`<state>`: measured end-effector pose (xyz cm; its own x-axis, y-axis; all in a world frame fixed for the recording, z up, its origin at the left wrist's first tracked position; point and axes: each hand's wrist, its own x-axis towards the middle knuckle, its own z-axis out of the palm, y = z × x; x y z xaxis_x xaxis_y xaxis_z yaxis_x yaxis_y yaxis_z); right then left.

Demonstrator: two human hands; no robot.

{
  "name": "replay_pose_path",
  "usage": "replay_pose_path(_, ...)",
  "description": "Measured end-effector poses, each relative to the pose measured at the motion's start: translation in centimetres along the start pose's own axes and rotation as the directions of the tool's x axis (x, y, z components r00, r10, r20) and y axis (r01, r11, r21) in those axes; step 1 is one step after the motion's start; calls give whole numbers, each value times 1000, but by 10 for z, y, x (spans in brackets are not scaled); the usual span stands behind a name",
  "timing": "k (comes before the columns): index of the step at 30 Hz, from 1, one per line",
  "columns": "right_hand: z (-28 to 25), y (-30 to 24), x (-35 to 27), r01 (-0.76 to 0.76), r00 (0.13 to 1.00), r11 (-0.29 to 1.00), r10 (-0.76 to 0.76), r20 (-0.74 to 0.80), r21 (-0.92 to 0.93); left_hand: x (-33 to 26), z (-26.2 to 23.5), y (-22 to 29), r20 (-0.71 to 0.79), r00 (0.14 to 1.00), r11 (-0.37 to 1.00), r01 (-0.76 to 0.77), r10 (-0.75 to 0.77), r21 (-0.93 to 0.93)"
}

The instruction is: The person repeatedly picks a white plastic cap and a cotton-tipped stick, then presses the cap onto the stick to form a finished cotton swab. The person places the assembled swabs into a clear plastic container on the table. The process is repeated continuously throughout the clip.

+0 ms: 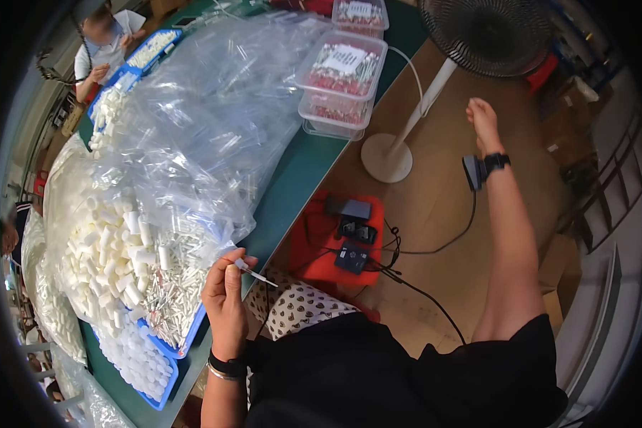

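My left hand (225,298) is at the table's near edge. Its thumb and fingers pinch a thin white stick-like piece (255,272) with a wider end at the fingers and a slim tip pointing right. Just left of that hand lies a blue tray (184,345) heaped with slim white parts (175,296). Far to the right, my right hand (484,123) is stretched out over the floor beside the fan. Its fingers are curled in, and whatever they may hold is hidden. A dark device (472,172) with a cable sits at that wrist.
White cylinders (107,260) pile on the green table (292,167) beside a large clear plastic bag (192,107). Lidded clear boxes (341,68) stack at the far edge. A floor fan (389,157) and a red stool (328,267) with cabled devices stand right. Another person (107,43) sits far left.
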<state>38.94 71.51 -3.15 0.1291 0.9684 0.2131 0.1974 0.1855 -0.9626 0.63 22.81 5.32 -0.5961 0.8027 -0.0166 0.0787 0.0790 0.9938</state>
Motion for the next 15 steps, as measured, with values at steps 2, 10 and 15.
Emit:
replay_pose_path(2,12,22,42,-108,993,974,116,27,-200,5,3,-8,-7,1000,1000,14,-14,15)
replay_pose_path(10,69,49,148,-16,998,987,25,52,-162,3,2,-34,64,985,981,165,-159,-106)
replay_pose_path(15,79,54,179,16,1000,996,-15,17,-83,7,2,-33,186,980,995,84,-73,-53)
